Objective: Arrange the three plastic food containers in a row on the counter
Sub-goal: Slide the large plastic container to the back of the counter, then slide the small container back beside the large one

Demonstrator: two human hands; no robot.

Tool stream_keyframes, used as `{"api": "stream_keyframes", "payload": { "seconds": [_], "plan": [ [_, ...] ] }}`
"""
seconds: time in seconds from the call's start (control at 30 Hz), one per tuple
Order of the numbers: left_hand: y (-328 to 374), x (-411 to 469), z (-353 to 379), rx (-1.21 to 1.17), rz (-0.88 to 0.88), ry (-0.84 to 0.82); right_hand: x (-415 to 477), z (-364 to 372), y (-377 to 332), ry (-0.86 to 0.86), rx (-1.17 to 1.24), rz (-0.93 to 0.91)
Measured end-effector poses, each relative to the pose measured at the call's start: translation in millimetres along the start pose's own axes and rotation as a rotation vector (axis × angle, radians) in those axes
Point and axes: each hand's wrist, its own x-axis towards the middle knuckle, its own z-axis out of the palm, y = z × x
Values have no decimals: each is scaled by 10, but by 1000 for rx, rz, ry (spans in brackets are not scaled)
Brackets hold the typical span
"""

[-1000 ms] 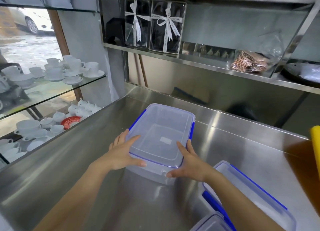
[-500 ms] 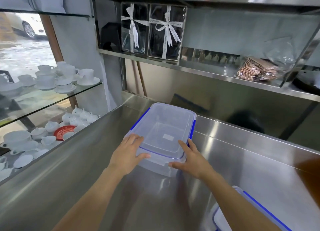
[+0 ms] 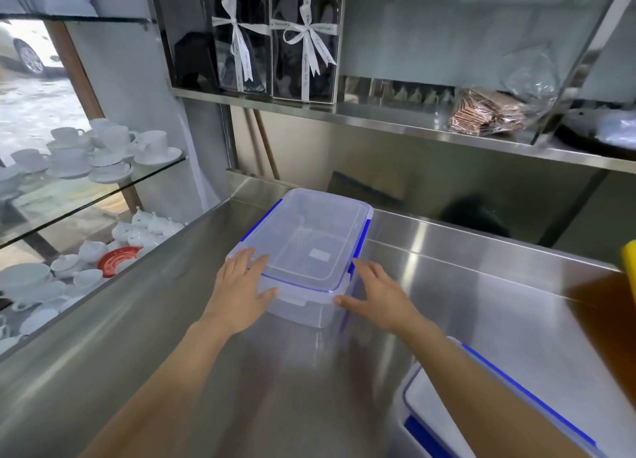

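Note:
A clear plastic food container (image 3: 311,247) with a blue-clipped lid stands on the steel counter (image 3: 481,306), its long side running away from me. My left hand (image 3: 241,287) lies on its near left corner with the thumb against the front wall. My right hand (image 3: 377,294) presses the near right corner, thumb on the front edge. A second container (image 3: 430,413) of the same kind sits at the lower right, partly hidden by my right forearm. No third container is in view.
A steel shelf (image 3: 395,120) above the counter holds ribboned gift boxes (image 3: 275,44) and a bag of wrapped items (image 3: 488,113). Glass shelves of white cups (image 3: 103,151) stand past the counter's left edge. A yellow-and-brown object (image 3: 619,320) borders the right edge.
Both hands have slid the container a little farther from me along the counter. My view has shifted, and the third container seen at the bottom a second ago is out of frame.

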Motion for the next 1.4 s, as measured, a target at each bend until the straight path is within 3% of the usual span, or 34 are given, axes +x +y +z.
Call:
{"api": "stream_keyframes", "payload": {
  "seconds": [0.17, 0.37, 0.63, 0.8, 0.93, 1.03, 1.2, 1.27, 1.3, 1.4],
  "plan": [
    [756, -354, 33, -313, -22, -82, -272, -300, 297, 57, -11, 80],
    [1456, -753, 438, -393, 50, -338, -787, -510, 759, 87, -9, 201],
    [1791, -1018, 626, -558, -282, -754, -1403, -554, 1219, 42, 0, 307],
    [1888, -1065, 670, -663, -333, -610, -1558, -552, 1415, -49, 40, 374],
    [1950, -1083, 760, -819, -428, -532, -1553, -506, 1511, -14, 24, 412],
    [2060, -1093, 817, -848, -472, -324, -1526, -448, 1548, 54, 25, 433],
    [2208, -1053, 850, -742, -368, -60, -1464, -361, 1536, 168, -66, 487],
    [2251, -1054, 835, -895, -299, -181, -1437, -303, 1505, 231, -86, 502],
    [2280, -1074, 803, -975, -264, -325, -1425, -270, 1476, 265, -91, 506],
    [2253, -1092, 774, -845, -169, -646, -1393, -201, 1459, 303, -4, 499]
  ]
}}
